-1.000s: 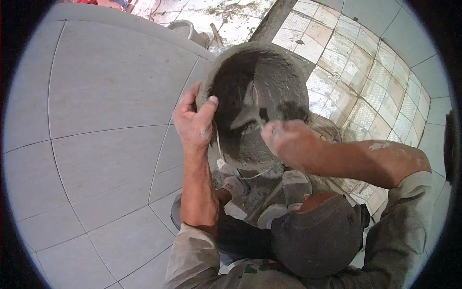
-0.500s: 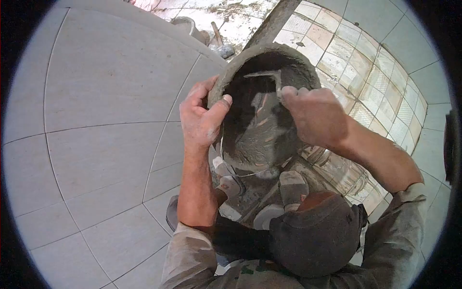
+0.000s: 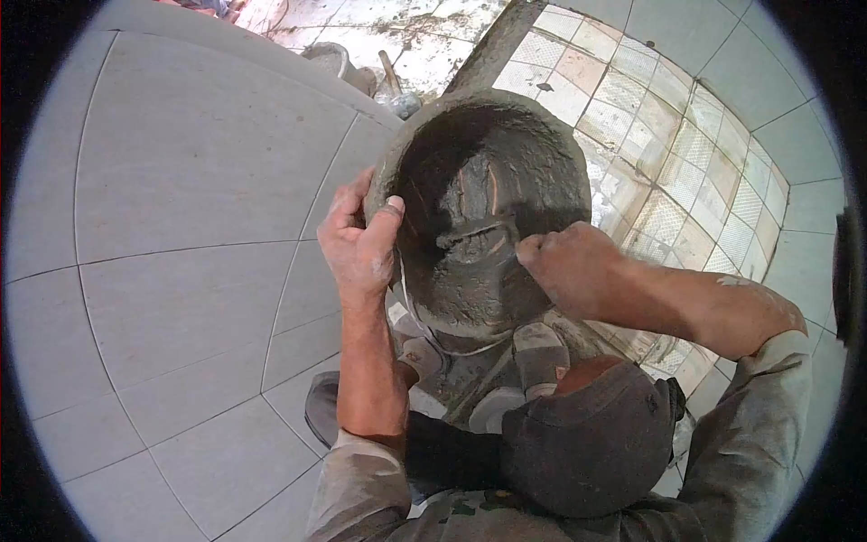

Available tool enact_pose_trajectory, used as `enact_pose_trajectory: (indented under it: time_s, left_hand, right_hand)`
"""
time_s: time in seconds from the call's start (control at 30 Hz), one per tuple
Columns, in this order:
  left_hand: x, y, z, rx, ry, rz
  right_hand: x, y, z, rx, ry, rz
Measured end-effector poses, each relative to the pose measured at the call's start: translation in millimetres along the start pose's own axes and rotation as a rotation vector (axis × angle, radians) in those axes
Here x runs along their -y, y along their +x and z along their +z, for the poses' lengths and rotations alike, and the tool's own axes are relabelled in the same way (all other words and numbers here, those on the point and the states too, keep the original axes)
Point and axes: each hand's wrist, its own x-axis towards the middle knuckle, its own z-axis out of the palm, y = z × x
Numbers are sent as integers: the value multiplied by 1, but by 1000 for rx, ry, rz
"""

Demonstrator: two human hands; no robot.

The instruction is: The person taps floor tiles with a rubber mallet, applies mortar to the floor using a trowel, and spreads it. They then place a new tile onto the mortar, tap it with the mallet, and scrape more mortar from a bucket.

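**Bucket tipped toward you, trowel scraping inside**

Head view: your left hand [image 3: 359,242] clamps the bucket [image 3: 479,208] by its rim, thumb hooked inside the lip and fingers wrapped outside. That grip keeps the bucket tilted with its mouth facing you, so the inside wall is open to reach. Grey mortar [image 3: 470,280] coats the wall and pools at the lower side of the bucket, nearest your knees.

Your right hand [image 3: 567,269] is clenched around the handle of a trowel [image 3: 477,237], at the bucket's right rim. The blade lies flat against the inner wall, just above the pooled mortar, which suits dragging the coating down toward it.

Below the bucket, your shoes [image 3: 540,348] stand on a mortar-smeared patch of floor, and your knee [image 3: 587,434] fills the lower frame. Left of the bucket runs a wall of large pale tiles [image 3: 181,226]; right of it are smaller patterned tiles [image 3: 686,172]. Beyond the bucket's far rim, a second bucket [image 3: 334,61] sits on a dusty floor.
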Motion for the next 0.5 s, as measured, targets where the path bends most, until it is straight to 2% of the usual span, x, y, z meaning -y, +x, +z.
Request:
enact_pose_trajectory:
  time_s: [0.07,0.13,0.17,0.23,0.27,0.33,0.47,0.5]
  left_hand:
    - [0,2,1,0,22,29]
    - [-3,3,0,41,-15,38]
    - [-6,2,-1,36,-12,33]
    - [-14,4,4,108,63,55]
    - [-16,5,7,107,60,63]
    - [-20,7,13,163,50,58]
    - [-32,2,19,131,-14,50]
    - [-37,0,17,122,-9,34]
  right_hand:
    - [-2,-4,-18,55,15,-2]
    - [1,-8,-32,85,23,240]
    - [0,-9,-34,89,24,232]
    - [-7,-11,-40,-214,21,361]
    - [-11,-7,-38,-219,15,363]
    - [-16,2,-23,-367,-33,382]
    - [-1,7,1,-287,180,340]
    - [7,6,11,-279,144,233]
